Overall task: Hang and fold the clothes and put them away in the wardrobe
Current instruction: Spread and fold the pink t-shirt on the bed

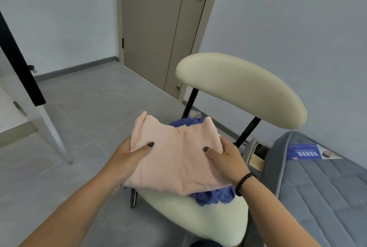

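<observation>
Over chair seat (pixel 208 219), pink garment (pixel 178 159) in two-hand grip.

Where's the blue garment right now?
The blue garment lies on the chair seat, mostly under the pink garment that the left hand and right hand hold.

Folded garment (pixel 178 159) atop another cloth (pixel 214 197) on chair (pixel 198 219), mattress (pixel 321 187) right
</observation>
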The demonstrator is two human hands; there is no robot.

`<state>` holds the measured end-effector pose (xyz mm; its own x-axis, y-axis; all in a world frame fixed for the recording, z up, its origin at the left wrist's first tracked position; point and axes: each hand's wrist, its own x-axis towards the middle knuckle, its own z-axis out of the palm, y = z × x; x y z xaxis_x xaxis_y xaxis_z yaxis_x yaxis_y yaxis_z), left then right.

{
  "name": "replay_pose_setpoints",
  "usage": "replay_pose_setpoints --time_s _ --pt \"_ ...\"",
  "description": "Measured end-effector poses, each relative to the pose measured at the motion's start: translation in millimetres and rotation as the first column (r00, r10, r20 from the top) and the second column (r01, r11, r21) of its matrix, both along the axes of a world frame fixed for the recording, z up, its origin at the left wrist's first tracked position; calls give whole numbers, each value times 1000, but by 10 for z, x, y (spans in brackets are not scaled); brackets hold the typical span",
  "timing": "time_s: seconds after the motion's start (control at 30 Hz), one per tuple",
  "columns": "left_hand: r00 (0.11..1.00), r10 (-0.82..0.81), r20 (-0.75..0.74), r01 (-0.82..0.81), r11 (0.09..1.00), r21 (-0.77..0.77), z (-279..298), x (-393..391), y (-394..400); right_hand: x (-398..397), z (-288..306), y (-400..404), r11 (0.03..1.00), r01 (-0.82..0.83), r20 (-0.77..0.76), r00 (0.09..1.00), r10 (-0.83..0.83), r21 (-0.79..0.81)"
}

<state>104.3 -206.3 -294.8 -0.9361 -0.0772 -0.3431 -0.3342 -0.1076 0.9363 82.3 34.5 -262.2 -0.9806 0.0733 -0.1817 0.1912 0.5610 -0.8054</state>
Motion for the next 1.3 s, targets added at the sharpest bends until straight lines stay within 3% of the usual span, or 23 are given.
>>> replay_pose_setpoints --time_s 0.2,0.5,0.63,0.73,0.97,1.07,1.17,1.3 --pt "999 38 35 -37 998 -46 450 -361 -733 -558 334 -761 995 -71 29 997 69 70" --pt "973 216 75 -214 976 -34 1855 -357 -1624 -785 1687 -1509 988 -70 79 994 82 -140" --pt "958 285 18 -285 959 -10 2672 -269 -1859 -733 2404 -1675 962 -7 115 993 40 -274" --pt "965 260 -48 -261 965 -36 3323 -186 -2077 -654 2833 -1830 920 13 145 988 48 -392" --pt "970 59 -235 -119 961 -249 4574 116 -2773 -445 3488 -2521 865 -42 191 969 157 -500" --pt "964 -29 -264 -69 932 -357 4978 309 -3061 -375 3763 -2933 878 -181 93 965 245 -443" --pt "954 -115 -278 -23 894 -447 5310 532 -3340 -304 4067 -3384 890 -353 -112 936 335 -289" --pt "940 -234 -246 52 816 -576 5622 763 -3682 -206 4502 -3974 748 -632 -325 764 557 -204"
